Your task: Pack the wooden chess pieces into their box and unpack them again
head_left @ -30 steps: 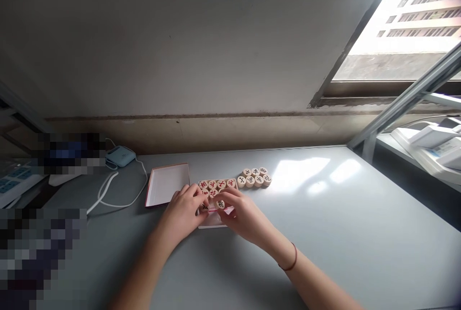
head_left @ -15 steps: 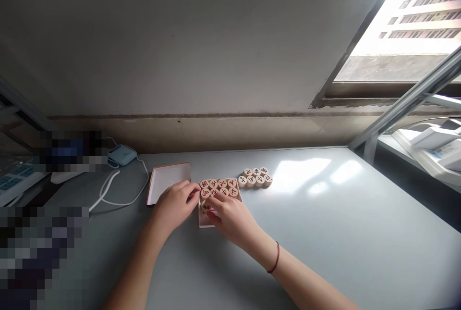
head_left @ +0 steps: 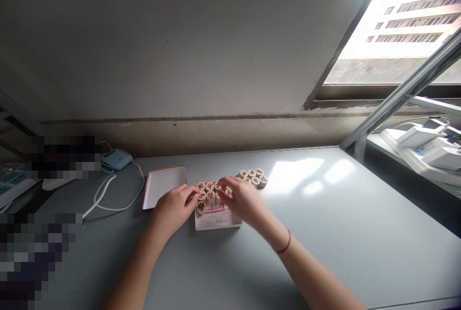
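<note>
A shallow white box [head_left: 218,226] lies on the table with two rows of wooden Chinese chess pieces [head_left: 211,196] marked in red. One black-marked chess piece [head_left: 201,207] sits at the left in the row nearest me. My left hand [head_left: 176,205] has its curled fingers and thumb at the left edge of the box, by the pieces. Over the box's right part hovers my right hand [head_left: 243,200], slightly blurred, thumb and fingers apart with nothing seen between them. It hides some red pieces. Just beyond it stand stacked black-marked chess pieces [head_left: 255,180].
The white-lined box lid [head_left: 164,187] lies open side up, left of the box. Further left are a light blue device [head_left: 117,159] and a white cable [head_left: 118,210]. White power adapters [head_left: 419,139] sit on the right beside a metal frame [head_left: 382,117]. Sunlight patches fall on the table.
My right hand has let go of the black-marked piece in the near row and moved right and away from me, toward the stacked pieces. My left hand stays at the box edge.
</note>
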The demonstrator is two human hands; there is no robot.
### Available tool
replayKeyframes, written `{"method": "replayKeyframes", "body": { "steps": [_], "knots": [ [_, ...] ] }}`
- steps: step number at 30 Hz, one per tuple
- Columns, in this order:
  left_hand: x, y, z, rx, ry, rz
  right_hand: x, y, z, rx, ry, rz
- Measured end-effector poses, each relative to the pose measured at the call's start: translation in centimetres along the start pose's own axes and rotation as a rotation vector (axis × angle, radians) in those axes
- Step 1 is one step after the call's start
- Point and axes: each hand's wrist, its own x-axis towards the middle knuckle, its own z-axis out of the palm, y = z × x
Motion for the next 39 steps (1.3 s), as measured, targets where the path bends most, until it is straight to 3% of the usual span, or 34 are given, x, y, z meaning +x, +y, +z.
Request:
{"method": "replayKeyframes", "body": {
  "steps": [3, 6, 9, 13, 19, 23, 25, 28, 32, 36, 39],
  "knots": [
    [0.0, 0.1, 0.0, -0.002, 0.008, 0.013, 2.3, 2.5, -2.5, -0.118, 0.046, 0.281],
    [-0.1, 0.2, 0.1, -0.013, 0.008, 0.037, 4.5, 4.3, -3.6, -0.24, -0.092, 0.396],
    [-0.1, 0.1, 0.3, -0.029, 0.003, 0.048, 5.9, 5.1, -3.4, -0.271, -0.194, 0.41],
    [0.0, 0.0, 0.3, -0.034, 0.013, 0.042, 6.6, 5.4, -2.8, -0.279, -0.23, 0.411],
    [0.0, -0.1, 0.5, -0.014, 0.041, 0.049, 7.0, 5.5, -2.4, -0.291, -0.225, 0.401],
    [0.3, -0.4, 0.7, -0.037, 0.074, 0.055, 6.8, 4.8, -3.5, -0.284, -0.169, 0.39],
    [0.3, -0.4, 1.0, -0.1, 0.104, 0.078, 5.8, 3.7, -4.4, -0.161, -0.132, 0.369],
    [0.2, 0.1, 1.5, -0.227, 0.139, 0.184, 3.4, 1.6, -4.9, 0.28, -0.159, 0.246],
    [-0.2, 1.4, 2.2, -0.369, 0.127, 0.305, 0.3, -0.5, -3.0, 0.701, -0.211, 0.091],
    [-0.3, 1.9, 2.2, -0.392, 0.078, 0.347, -0.9, -0.4, -0.5, 0.895, -0.155, 0.12],
    [-0.2, 1.6, 1.9, -0.367, 0.03, 0.313, -0.9, 0.4, 0.0, 0.915, -0.125, 0.134]
  ]
}}
